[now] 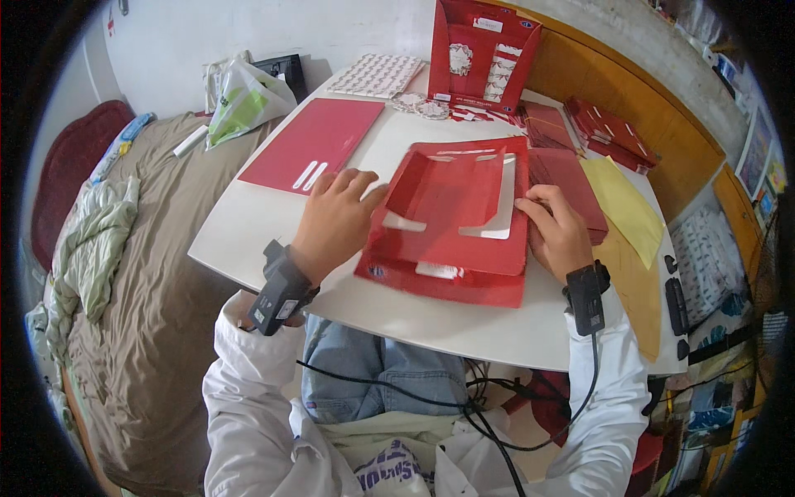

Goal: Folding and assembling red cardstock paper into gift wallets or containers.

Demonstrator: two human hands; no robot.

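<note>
A flat red cardboard piece with cut-out windows (pixel 451 211) lies on the white table (pixel 248 224) in front of me, its upper flap partly raised. My left hand (pixel 335 217) presses on its left edge with fingers spread. At the right edge, my right hand (pixel 556 228) pinches the card, fingers curled on the fold. Both wrists wear black strapped devices.
A flat red sheet with two slots (pixel 310 141) lies at the left. An upright red display box (pixel 480 50) stands at the back, with stacks of red card (pixel 609 128) and a yellow envelope (pixel 621 203) at the right. A bed (pixel 141 273) borders the table's left.
</note>
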